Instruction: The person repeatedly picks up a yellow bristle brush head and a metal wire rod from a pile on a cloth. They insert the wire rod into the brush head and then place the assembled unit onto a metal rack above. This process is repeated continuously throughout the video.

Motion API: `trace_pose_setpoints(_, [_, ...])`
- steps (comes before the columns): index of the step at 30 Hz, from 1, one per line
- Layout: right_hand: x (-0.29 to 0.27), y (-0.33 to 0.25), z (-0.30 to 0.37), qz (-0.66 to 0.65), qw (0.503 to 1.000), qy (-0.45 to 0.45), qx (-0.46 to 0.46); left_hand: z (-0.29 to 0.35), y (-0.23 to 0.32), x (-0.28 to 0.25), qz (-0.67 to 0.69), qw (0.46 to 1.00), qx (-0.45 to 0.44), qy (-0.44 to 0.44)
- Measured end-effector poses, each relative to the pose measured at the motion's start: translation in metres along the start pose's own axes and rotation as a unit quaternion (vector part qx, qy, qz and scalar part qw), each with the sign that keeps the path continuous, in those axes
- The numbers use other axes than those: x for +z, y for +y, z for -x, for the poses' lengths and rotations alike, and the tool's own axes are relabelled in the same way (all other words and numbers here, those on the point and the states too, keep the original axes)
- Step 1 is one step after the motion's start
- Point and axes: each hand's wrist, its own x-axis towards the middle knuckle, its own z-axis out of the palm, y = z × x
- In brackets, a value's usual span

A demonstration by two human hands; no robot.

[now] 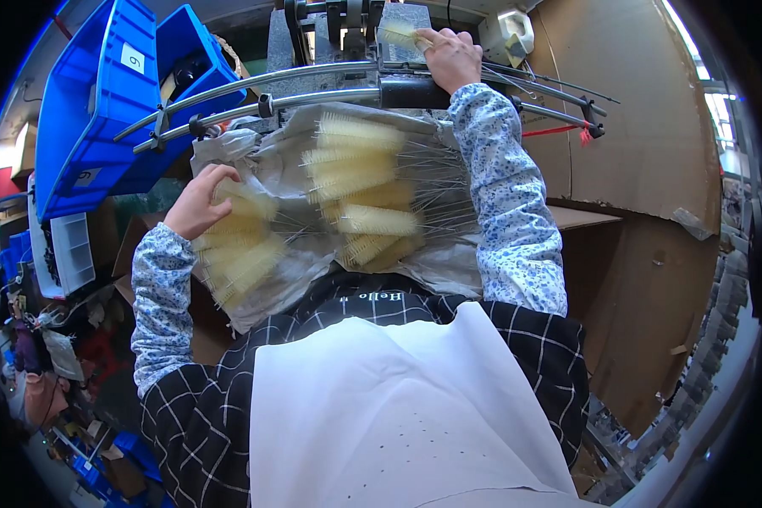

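Note:
Up at the machine, my right hand (453, 57) is closed on a pale yellow bristle brush (400, 34) with a thin wire stem. My left hand (199, 201) has its fingers curved and apart, over a heap of yellow brushes (244, 254) at the left; whether it touches them I cannot tell. A larger pile of wire-stemmed brushes (360, 173) lies on a grey cloth (288, 148) across my lap, bristle heads to the left and bare wires pointing right.
Two metal rails (300, 100) run crosswise in front of the machine (339, 30). Blue bins (93, 110) stand at the left. Large cardboard sheets (635, 127) rise at the right, near a white plastic jug (508, 35). A red tie (559, 130) hangs by the rail's right end.

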Motion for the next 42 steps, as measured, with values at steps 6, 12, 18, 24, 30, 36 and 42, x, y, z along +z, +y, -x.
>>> trace_pose_setpoints(6, [0.006, 0.002, -0.004, -0.022, 0.999, -0.028, -0.018, 0.004, 0.01, -0.018, 0.156, 0.987, -0.036, 0.014])
trace_pose_setpoints(12, [0.022, 0.005, -0.019, 0.015, 0.999, -0.006, -0.049, 0.022, 0.039, -0.057, 0.26, 0.957, 0.047, 0.117])
trace_pose_setpoints(18, [0.043, 0.023, -0.036, 0.057, 0.995, 0.0, -0.079, 0.025, 0.053, -0.072, 0.193, 0.958, 0.105, 0.182])
trace_pose_setpoints(24, [0.012, 0.038, -0.001, 0.046, 0.991, 0.086, 0.088, 0.052, 0.049, -0.085, 0.207, 0.941, 0.069, 0.259])
trace_pose_setpoints(30, [0.029, 0.045, 0.0, -0.08, 0.992, 0.085, 0.054, 0.057, 0.039, -0.096, 0.162, 0.928, 0.09, 0.322])
trace_pose_setpoints(36, [0.026, 0.016, 0.0, -0.079, 0.991, 0.093, 0.048, 0.063, 0.043, -0.104, 0.188, 0.896, 0.071, 0.395])
trace_pose_setpoints(42, [0.031, -0.015, -0.004, -0.067, 0.994, 0.068, 0.059, 0.064, 0.051, -0.104, 0.197, 0.887, 0.058, 0.413])
